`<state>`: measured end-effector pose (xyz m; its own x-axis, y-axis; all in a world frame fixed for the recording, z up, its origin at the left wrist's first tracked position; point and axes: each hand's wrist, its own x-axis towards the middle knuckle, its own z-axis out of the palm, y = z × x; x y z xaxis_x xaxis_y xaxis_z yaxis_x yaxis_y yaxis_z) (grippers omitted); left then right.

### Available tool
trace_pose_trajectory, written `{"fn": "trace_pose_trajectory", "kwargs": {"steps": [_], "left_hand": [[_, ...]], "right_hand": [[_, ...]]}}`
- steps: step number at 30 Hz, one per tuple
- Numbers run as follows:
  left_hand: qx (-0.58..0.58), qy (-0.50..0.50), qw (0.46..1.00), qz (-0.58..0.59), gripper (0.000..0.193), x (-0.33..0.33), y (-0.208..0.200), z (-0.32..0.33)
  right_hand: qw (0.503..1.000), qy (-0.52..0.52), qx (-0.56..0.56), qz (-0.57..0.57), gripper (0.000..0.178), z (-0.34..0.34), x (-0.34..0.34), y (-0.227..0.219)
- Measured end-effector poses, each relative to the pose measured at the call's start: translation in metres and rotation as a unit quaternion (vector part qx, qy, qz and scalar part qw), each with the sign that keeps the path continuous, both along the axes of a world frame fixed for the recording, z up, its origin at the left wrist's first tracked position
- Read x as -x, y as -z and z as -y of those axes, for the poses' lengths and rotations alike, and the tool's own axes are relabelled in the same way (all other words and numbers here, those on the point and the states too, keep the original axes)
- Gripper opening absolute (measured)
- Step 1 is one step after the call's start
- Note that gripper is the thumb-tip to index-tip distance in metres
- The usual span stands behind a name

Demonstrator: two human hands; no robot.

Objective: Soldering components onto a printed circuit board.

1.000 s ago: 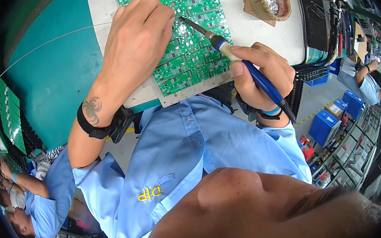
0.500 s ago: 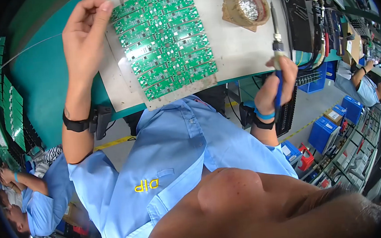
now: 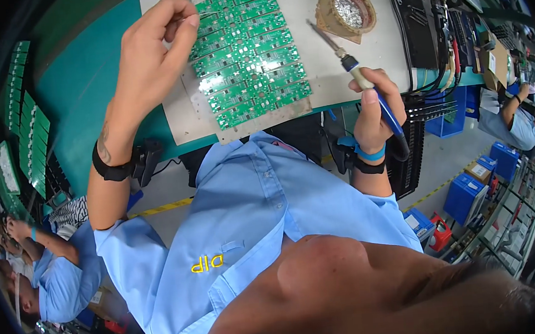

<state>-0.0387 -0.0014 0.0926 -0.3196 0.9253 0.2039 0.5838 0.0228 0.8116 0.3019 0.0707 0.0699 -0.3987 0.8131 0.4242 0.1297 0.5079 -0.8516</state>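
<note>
My right hand grips a soldering iron by its blue and cream handle. The iron's bare metal tip points up and left, over the pale work surface right of the green circuit board panel. At the panel's upper left edge, my left hand pinches a thin solder wire, whose short end sticks out over the board. Rows of small components cover the panel, which rests on a thin grey sheet. Part of its left side is hidden behind my left hand.
A round brown pot with silvery shreds stands beyond the iron's tip. Black cables and tool holders crowd the right side. More green boards stand at far left, where a co-worker in a blue shirt sits. Blue bins stand on the floor at right.
My left hand has moved right, bringing the wire's end over the panel's upper left. My right hand has tilted the iron, swinging its tip left toward the panel.
</note>
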Motion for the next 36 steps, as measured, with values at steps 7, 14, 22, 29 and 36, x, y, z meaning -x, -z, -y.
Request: {"fn": "trace_pose_trajectory", "kwargs": {"steps": [7, 14, 22, 29, 36], "left_hand": [[-0.107, 0.065, 0.957, -0.264, 0.009, 0.009, 0.008, -0.014], [-0.105, 0.064, 0.949, -0.29, 0.01, 0.001, 0.016, -0.004], [-0.113, 0.05, 0.981, -0.146, 0.011, -0.003, 0.03, -0.001], [-0.114, 0.077, 0.96, -0.245, 0.013, -0.004, 0.025, 0.0], [-0.11, 0.071, 0.956, -0.263, 0.013, -0.007, 0.023, -0.001]], "right_hand": [[0.988, -0.081, -0.123, 0.049, 0.021, -0.017, 0.045, -0.023], [0.985, -0.09, -0.127, 0.076, 0.02, -0.017, 0.057, -0.025], [0.995, -0.068, -0.063, 0.044, 0.021, -0.006, 0.059, -0.014], [0.993, -0.072, -0.069, 0.065, 0.022, -0.004, 0.063, -0.018], [0.991, -0.092, -0.08, 0.062, 0.014, -0.01, 0.068, -0.016]]}}
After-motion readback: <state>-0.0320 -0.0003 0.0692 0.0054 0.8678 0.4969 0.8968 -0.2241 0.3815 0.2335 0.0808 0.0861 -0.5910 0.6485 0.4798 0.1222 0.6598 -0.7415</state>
